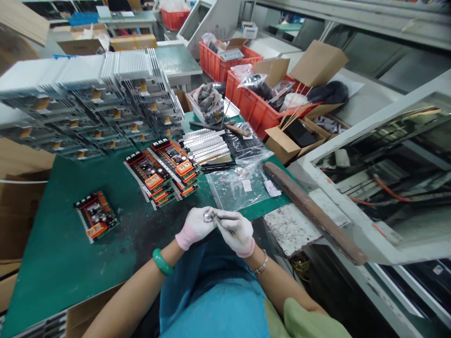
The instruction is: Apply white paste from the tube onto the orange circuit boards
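Observation:
Both of my hands wear white gloves with pink cuffs and meet in front of my body, at the near edge of the green table. My left hand (pixel 197 226) is closed round a small shiny silver piece (pixel 208 216), mostly hidden by the fingers. My right hand (pixel 237 231) pinches a thin yellowish stick (pixel 231 232), its dark tip close to the silver piece. Whether the two touch, I cannot tell. Beyond the hands lie two stacks of circuit boards (pixel 150 176) with orange terminal blocks. A single circuit board (pixel 96 216) lies to the left.
Finned aluminium heat sinks (pixel 88 103) are piled high at the back left. Metal strips (pixel 206 146), a clear plastic bag (pixel 234 188) and a long brown bar (pixel 313 211) lie right of the boards. Red crates (pixel 246 103) and a carton with thin sticks (pixel 282 143) stand beyond.

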`<state>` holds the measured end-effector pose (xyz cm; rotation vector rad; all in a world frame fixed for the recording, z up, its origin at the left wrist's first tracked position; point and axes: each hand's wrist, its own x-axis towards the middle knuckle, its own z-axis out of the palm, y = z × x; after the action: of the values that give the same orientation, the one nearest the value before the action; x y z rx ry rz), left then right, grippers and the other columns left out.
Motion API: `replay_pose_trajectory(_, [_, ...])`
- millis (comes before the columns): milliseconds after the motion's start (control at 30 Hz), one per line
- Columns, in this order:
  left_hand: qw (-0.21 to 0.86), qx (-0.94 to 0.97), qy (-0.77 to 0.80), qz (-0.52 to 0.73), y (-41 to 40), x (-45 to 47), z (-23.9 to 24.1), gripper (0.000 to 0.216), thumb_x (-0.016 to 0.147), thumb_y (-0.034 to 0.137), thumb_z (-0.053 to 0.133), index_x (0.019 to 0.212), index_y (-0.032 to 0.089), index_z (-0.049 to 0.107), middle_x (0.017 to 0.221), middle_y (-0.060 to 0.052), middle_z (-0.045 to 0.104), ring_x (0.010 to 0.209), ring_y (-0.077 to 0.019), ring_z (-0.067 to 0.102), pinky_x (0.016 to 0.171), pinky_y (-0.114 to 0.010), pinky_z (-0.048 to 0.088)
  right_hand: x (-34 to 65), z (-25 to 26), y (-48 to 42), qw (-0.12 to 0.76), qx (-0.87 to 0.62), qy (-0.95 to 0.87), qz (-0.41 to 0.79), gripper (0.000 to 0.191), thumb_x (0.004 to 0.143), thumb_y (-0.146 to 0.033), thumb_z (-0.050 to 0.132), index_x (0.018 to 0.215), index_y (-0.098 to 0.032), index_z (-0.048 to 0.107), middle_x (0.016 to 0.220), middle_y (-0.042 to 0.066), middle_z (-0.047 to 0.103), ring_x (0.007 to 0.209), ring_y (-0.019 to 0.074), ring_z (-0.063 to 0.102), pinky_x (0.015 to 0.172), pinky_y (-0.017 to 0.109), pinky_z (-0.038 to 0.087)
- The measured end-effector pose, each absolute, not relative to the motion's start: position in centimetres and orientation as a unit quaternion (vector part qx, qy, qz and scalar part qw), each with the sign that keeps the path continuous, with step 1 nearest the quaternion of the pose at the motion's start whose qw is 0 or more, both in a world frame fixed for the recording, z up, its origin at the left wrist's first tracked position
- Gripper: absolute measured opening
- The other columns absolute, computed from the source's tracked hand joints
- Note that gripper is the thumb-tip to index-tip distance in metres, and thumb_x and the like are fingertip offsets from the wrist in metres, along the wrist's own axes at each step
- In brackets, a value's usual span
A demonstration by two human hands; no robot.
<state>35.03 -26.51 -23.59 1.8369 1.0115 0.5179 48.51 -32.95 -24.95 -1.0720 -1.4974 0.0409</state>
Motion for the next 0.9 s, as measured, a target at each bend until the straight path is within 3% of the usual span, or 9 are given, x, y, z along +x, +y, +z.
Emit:
replay_pose_trajectory(167, [0.463,0.749,0.419,0.22,-26.5,35.1,-23.6,0.016,0.073,0.026,0.055,0.073,0.015,0.067,0.07,-0.002,0.069,0.062,-0.0136,0.06,0.059,-0.022,0.043,48.4,-24.8,-32.6,0.612,-0.451,-0.649,0.005,0.018,0.081,-0.01,0.065,0.089,-0.026,0.065,0.097,0.0,0.074,0.084,0.0151,0.072,0.073,0.021,0.061])
replay_pose_trajectory(400, [0.444,0.749,0.438,0.223,-26.5,35.3,-23.7,0.011,0.073,0.02,0.055,0.069,0.016,0.064,0.066,-0.001,0.066,0.065,-0.0136,0.06,0.064,-0.022,0.046,47.9,-26.4,-32.5,0.613,-0.486,-0.597,0.18,0.025,0.081,-0.01,0.063,0.099,-0.025,0.071,0.096,0.001,0.075,0.086,0.0194,0.073,0.077,0.026,0.061])
replay_pose_trajectory(667, [0.418,0.752,0.463,0.211,-26.6,35.4,-23.5,0.012,0.071,0.023,0.057,0.061,0.016,0.056,0.058,0.002,0.059,0.054,-0.01,0.049,0.054,-0.02,0.038,48.0,-25.5,-32.2,0.634,-0.459,-0.622,0.026,0.021,0.078,-0.008,0.068,0.088,-0.027,0.066,0.098,-0.001,0.074,0.086,0.0154,0.072,0.076,0.022,0.061])
replay_pose_trajectory(900, [0.426,0.758,0.454,0.195,-26.6,35.5,-23.1,0.008,0.072,0.023,0.056,0.07,0.018,0.062,0.068,0.0,0.066,0.062,-0.0132,0.057,0.061,-0.022,0.042,47.6,-25.5,-32.6,0.639,-0.511,-0.574,0.041,0.02,0.083,-0.02,0.066,0.07,-0.025,0.052,0.086,-0.001,0.072,0.07,0.013,0.072,0.062,0.022,0.06])
